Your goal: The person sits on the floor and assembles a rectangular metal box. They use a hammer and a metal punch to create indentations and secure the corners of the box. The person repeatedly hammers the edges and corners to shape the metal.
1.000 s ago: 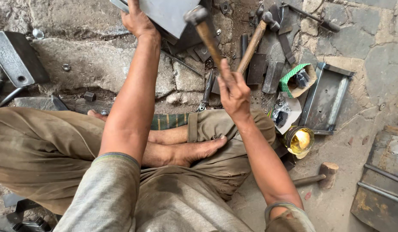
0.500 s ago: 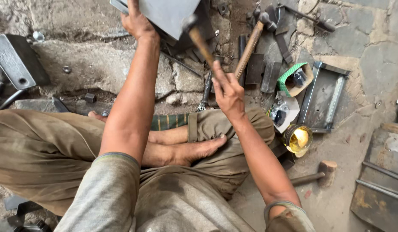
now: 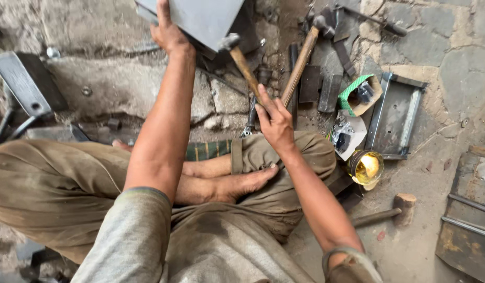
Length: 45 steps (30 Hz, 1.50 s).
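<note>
Left hand: the left hand [image 3: 168, 32] is at the far edge of the view, its fingers clamped on the near-left edge of a grey metal sheet piece [image 3: 203, 18], thumb lying up along the sheet's face.
Metal sheet piece: flat, grey, held tilted off the stone floor [image 3: 122, 89], with its top cut off by the far edge of the frame.
Right hand: the right hand [image 3: 275, 123] sits right of centre, its fingers closed round the wooden handle of a hammer [image 3: 241, 62], index finger stretched out along the handle.
Hammer: its handle slants from the hand up to the far left; its metal head touches the near-right corner of the sheet piece.
Second hammer: another wooden-handled hammer [image 3: 301, 60] lies on the floor just right of the held one, head at the far end.
Person: sitting cross-legged in brown trousers, a bare foot [image 3: 237, 184] near the middle.
Right side: a green-rimmed cardboard box [image 3: 362, 94], a shallow grey metal tray [image 3: 397, 116] and a shiny yellow round tin [image 3: 365, 167] near the right knee.
Near right: a short wooden-headed mallet [image 3: 389, 210] lies on the floor.
Left side: a dark metal plate [image 3: 25, 84] lies well apart from the hands.
</note>
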Each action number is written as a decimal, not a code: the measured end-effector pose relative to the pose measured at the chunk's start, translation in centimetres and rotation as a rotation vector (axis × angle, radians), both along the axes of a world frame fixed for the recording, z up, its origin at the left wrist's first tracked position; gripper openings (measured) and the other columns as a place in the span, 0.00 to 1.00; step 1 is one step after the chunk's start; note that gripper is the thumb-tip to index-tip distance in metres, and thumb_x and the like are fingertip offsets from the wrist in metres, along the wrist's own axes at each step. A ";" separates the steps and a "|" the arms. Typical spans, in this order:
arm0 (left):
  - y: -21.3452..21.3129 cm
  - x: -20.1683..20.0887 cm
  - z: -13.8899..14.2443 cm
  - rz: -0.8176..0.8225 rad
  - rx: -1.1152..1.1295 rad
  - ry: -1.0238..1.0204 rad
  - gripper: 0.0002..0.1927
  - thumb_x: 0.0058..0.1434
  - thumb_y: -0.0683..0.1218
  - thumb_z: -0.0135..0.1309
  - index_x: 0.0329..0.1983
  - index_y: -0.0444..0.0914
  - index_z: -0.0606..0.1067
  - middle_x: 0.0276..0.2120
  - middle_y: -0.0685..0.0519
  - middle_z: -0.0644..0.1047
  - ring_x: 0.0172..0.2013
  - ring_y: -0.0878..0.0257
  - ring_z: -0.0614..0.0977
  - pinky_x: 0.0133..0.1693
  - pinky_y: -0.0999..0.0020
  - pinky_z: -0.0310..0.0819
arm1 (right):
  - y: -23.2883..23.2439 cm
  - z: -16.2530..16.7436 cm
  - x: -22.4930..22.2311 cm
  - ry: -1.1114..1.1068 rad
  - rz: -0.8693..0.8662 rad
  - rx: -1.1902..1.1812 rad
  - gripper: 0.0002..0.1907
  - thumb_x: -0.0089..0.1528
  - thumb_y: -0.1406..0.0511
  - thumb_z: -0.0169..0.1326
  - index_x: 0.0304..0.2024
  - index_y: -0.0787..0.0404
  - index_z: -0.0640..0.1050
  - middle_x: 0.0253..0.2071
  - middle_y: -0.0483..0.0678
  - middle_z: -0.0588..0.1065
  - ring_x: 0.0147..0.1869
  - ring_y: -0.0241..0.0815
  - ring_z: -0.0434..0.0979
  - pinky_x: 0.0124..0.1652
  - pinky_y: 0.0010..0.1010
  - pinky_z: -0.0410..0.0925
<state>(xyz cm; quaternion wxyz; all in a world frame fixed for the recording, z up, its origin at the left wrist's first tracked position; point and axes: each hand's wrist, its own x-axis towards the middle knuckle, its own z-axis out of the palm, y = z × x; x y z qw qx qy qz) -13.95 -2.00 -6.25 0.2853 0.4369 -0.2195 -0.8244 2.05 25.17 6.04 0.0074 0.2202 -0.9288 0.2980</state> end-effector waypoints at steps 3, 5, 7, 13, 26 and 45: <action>0.1 -0.5 1.9 0.012 0.161 0.089 0.33 0.52 0.54 0.69 0.49 0.22 0.77 0.45 0.39 0.81 0.40 0.47 0.83 0.41 0.49 0.81 | 0.1 0.6 1.8 -0.393 -0.292 -0.351 0.30 0.71 0.67 0.52 0.74 0.46 0.62 0.41 0.43 0.78 0.30 0.33 0.73 0.27 0.28 0.73; 0.2 -1.9 3.8 -0.010 0.297 0.185 0.32 0.53 0.53 0.68 0.52 0.26 0.76 0.48 0.40 0.80 0.45 0.47 0.82 0.43 0.48 0.80 | 0.1 1.5 3.4 -0.326 -0.354 -0.496 0.30 0.72 0.67 0.49 0.75 0.44 0.60 0.38 0.43 0.77 0.30 0.31 0.74 0.26 0.24 0.75; 0.3 -2.0 5.9 -0.011 0.409 0.247 0.29 0.53 0.53 0.65 0.53 0.32 0.74 0.49 0.45 0.78 0.49 0.48 0.80 0.45 0.46 0.79 | -0.1 2.5 4.8 -0.252 -0.357 -0.588 0.30 0.74 0.68 0.47 0.77 0.44 0.60 0.36 0.43 0.76 0.31 0.30 0.74 0.27 0.22 0.74; 0.5 2.2 13.1 -0.155 0.390 0.269 0.24 0.57 0.55 0.61 0.53 0.40 0.74 0.54 0.49 0.76 0.54 0.50 0.76 0.53 0.49 0.72 | -1.3 3.7 6.5 0.114 -0.218 -0.663 0.25 0.75 0.69 0.48 0.74 0.47 0.63 0.50 0.50 0.76 0.30 0.30 0.76 0.28 0.24 0.74; -1.5 8.7 15.9 -0.106 0.404 0.426 0.25 0.62 0.55 0.49 0.59 0.38 0.69 0.55 0.45 0.75 0.52 0.49 0.78 0.51 0.46 0.76 | -4.6 3.5 12.5 0.029 -0.157 -0.863 0.28 0.75 0.66 0.47 0.77 0.45 0.60 0.34 0.42 0.76 0.29 0.28 0.72 0.26 0.21 0.72; -4.7 12.8 23.9 -0.178 -0.511 0.327 0.32 0.57 0.44 0.64 0.58 0.26 0.63 0.45 0.42 0.72 0.46 0.52 0.78 0.50 0.52 0.79 | -0.6 7.1 11.8 -0.321 -0.367 -0.912 0.26 0.71 0.64 0.48 0.71 0.39 0.64 0.32 0.41 0.78 0.26 0.30 0.76 0.21 0.24 0.74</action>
